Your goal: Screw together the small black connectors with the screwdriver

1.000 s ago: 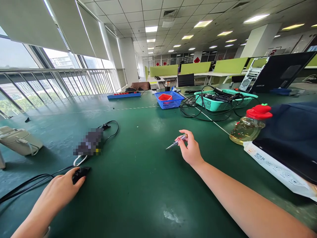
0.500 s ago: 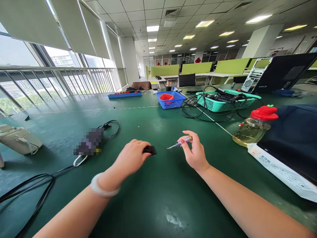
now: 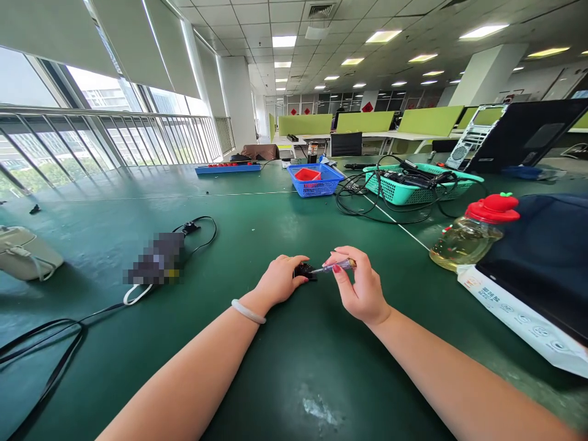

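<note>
In a bright office, a wide green table [image 3: 271, 392] carries a blue basket [image 3: 315, 188]. On the near side of the blue basket, roughly in line with it, is a small black part [image 3: 303, 269]; the left hand [image 3: 281, 280] has its thumb and fingers clamped on it. The right hand [image 3: 365, 291], nearer than the blue basket and to its right, pinches a clear-handled screwdriver [image 3: 342, 265] between thumb and fingers, the tip pointing left at the small black part; whether the two touch, I cannot tell. A pale band [image 3: 248, 311] circles the left wrist. Just right of the blue basket, a teal basket [image 3: 397, 195] holds tangled black cables [image 3: 416, 177]. Farther right and nearer stand a red-lidded jar [image 3: 466, 244] and a white package [image 3: 519, 315]. Nearer and well left of the blue basket lies a dark object [image 3: 156, 257], too pixelated to identify
</note>
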Tool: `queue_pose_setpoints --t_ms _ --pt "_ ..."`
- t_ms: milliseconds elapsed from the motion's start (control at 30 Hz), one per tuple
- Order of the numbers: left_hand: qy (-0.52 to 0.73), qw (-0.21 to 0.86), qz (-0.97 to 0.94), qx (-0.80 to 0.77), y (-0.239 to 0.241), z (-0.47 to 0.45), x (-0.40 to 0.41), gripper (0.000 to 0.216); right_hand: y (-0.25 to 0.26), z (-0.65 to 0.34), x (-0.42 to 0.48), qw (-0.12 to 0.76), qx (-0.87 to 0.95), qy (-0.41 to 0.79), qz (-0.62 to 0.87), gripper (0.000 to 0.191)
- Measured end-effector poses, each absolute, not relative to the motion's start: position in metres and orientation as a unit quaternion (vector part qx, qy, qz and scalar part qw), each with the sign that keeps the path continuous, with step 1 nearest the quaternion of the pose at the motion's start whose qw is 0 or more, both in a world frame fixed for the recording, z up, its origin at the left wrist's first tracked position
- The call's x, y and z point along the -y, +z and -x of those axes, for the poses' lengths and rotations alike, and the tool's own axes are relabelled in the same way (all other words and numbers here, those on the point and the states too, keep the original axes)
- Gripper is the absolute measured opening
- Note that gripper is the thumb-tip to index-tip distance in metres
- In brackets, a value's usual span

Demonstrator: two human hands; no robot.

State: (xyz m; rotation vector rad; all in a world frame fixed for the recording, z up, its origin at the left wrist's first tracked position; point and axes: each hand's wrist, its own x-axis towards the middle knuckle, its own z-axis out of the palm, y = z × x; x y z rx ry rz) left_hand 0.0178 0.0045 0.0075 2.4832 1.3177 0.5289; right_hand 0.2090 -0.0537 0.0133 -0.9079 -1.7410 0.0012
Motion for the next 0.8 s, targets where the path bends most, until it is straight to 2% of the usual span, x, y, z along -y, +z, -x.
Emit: queue_pose_setpoints --t_ms 233,433,800 --pt "0.218 0.166 -0.836 -0.475 0.002 -0.013 -0.009 0.053 0.011 -0.208 0.053 0.529 0.775 -0.033 0.344 0.030" --pt "0.216 0.155 -0.831 -0.489 -0.002 -0.013 -0.013 0.033 0.013 -0.208 0.049 0.514 0.795 -0.086 0.310 0.033" --pt "0.236 0.153 -0.831 -0.480 -0.004 -0.014 -0.013 0.027 0.021 -0.201 0.054 0.446 0.857 -0.129 0.224 0.028"
